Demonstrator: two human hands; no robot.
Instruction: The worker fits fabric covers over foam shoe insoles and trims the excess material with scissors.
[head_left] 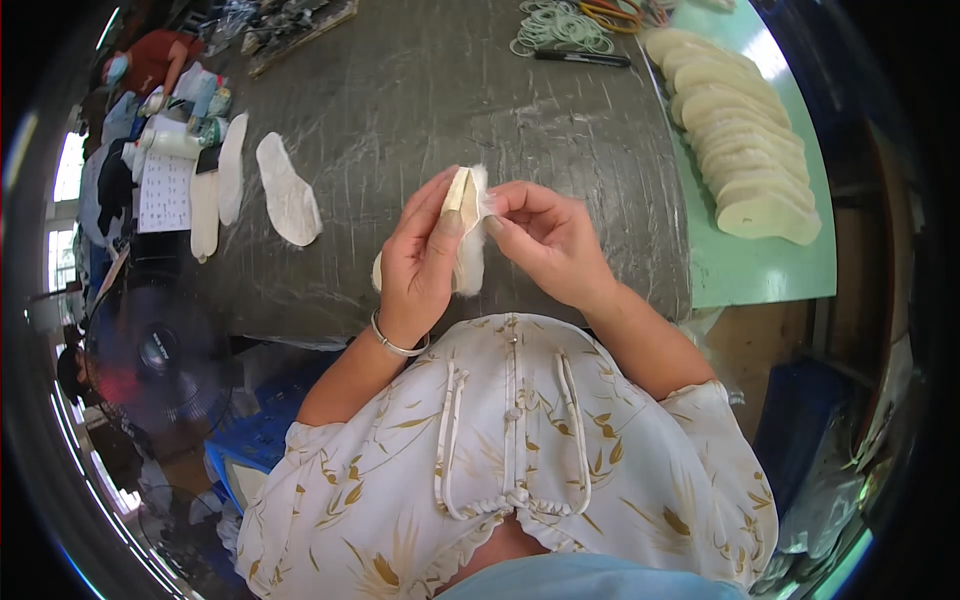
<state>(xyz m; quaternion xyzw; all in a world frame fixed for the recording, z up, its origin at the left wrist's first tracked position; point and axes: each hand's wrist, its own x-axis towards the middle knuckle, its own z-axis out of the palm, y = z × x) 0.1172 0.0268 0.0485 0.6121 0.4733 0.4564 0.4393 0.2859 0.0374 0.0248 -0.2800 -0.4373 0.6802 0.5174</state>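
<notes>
Above the near part of the dark table [600,130], both hands hold a cream fleece insole [468,268] with a fuzzy edge. My left hand [422,250] is wrapped round it, the thumb pressed on its face. A gap or fold shows near its upper end. My right hand [555,242] pinches the fuzzy right edge between thumb and fingertips. Part of a pale piece shows left of my left wrist; whether it belongs to the same insole I cannot tell. A white fuzzy insole [287,190] lies flat to the left, with a narrower insole [232,170] beyond it.
Overlapping cream insoles [745,150] lie in a row on a green board [745,275] at right. Rubber bands [562,28], a black pen [582,58] and orange-handled scissors [612,14] lie at the back. Bottles [172,143], a fan [155,350] and a co-worker [155,60] are left.
</notes>
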